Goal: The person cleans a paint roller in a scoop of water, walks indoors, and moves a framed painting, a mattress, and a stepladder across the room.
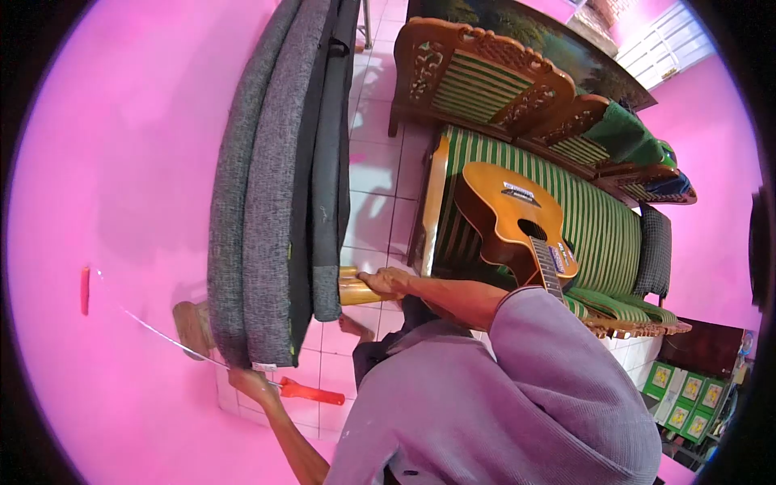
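My left hand (252,385) is closed around the thin metal rod of a long paint roller (311,394), close to its red handle. That rod runs out to the left, to a narrow red roller end against the pink wall. Beside this hand is the lower end of a large folded grey fabric cushion (275,178), which stands along the wall. My right hand (388,281) is closed on a glossy golden-yellow piece (360,291) by the end of a thinner grey padded panel (326,291). Where that piece attaches is hidden.
A carved wooden sofa (566,186) with green striped upholstery stands to the right, an acoustic guitar (517,210) lying on it. A brown wooden piece (192,330) is by the cushion's lower end. Green patterned boxes (687,400) are at the lower right. White tiles (376,218) cover the floor.
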Action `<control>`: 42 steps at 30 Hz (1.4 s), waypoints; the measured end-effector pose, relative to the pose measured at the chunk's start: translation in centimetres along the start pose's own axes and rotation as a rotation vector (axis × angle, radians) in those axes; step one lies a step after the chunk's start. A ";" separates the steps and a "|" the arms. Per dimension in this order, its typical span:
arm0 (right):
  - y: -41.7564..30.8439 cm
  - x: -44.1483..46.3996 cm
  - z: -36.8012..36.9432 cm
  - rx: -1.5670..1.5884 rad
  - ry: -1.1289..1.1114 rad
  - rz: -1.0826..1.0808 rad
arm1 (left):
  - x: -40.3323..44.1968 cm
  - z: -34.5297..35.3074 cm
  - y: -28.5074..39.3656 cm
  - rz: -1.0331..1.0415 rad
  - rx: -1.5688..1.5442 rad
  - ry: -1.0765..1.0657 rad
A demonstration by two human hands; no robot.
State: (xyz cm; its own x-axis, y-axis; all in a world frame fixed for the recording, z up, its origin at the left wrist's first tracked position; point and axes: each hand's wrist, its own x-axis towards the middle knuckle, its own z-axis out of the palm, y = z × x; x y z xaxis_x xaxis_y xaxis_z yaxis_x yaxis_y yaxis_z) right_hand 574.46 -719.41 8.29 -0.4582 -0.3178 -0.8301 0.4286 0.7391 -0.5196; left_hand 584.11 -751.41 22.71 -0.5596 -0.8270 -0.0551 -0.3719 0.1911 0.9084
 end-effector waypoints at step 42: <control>2.9 -2.8 -5.0 -0.666 -0.035 -0.342 | -5.8 -1.0 4.1 -0.195 -0.065 -0.256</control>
State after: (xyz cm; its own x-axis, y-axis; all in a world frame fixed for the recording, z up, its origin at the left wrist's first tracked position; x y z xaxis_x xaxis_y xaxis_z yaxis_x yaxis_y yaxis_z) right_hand 573.07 -713.39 10.18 -0.4511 -0.6052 -0.6559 -0.3009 0.7950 -0.5267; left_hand 586.60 -746.36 27.16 -0.6536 -0.6836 -0.3250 -0.4464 0.0014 0.8949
